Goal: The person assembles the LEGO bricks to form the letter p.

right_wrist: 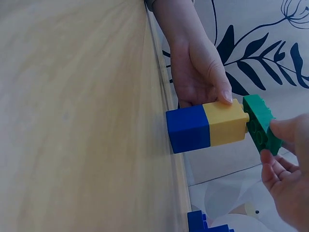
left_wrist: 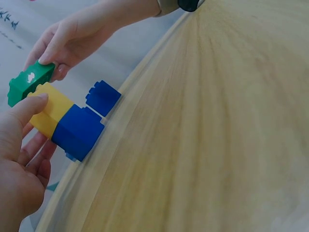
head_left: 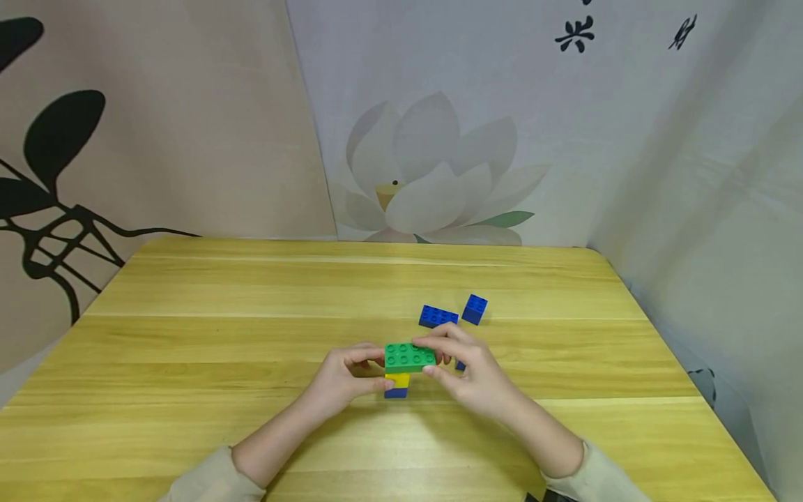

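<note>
My left hand [head_left: 339,382] pinches a yellow block [right_wrist: 224,123] between thumb and fingers. That block is stacked on a blue block [right_wrist: 188,129], which stands at the table surface. My right hand [head_left: 475,373] holds a green eight-stud brick [head_left: 408,358] by its right end, thumb on the near side and fingers on the far side. In the right wrist view the green brick sits tilted right at the yellow block's studs, its hollow underside partly showing. From the head view it covers the top of the yellow block and overhangs to the right.
Beyond the right hand lie a long blue brick [head_left: 438,316] and a smaller blue brick [head_left: 475,309]. Another blue piece [head_left: 461,365] is mostly hidden behind the right hand. Printed cloth walls [head_left: 188,139] stand around the wooden table [head_left: 251,293].
</note>
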A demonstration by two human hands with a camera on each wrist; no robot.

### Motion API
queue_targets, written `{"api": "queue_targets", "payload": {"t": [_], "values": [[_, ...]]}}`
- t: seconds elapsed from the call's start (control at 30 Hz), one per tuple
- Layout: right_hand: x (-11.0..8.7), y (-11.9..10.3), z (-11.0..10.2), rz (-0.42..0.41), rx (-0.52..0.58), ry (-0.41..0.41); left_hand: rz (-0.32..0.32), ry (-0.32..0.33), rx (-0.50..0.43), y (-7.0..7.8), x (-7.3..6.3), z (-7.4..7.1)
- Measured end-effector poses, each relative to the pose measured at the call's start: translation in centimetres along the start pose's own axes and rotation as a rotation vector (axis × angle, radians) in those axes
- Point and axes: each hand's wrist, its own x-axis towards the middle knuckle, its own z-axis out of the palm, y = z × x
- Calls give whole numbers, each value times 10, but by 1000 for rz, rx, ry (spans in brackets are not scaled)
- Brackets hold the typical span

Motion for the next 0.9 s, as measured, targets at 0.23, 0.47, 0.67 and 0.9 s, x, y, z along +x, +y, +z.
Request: {"api": "queue_targets", "payload": {"t": [0.23,0.47,0.67,0.9], "values": [[-1,3,1,23,-4,-17,-6,-1,2,-1,0,0],[-1,3,0,-17,-34,-30,-20,1,-1,-1,0,1],[2,3,-3,-74,-68,-69,-22,-1,-9,0,0,0],[4,2,-6,-76,-103,-121,-15,-9,-10,-1,1,-1]]}}
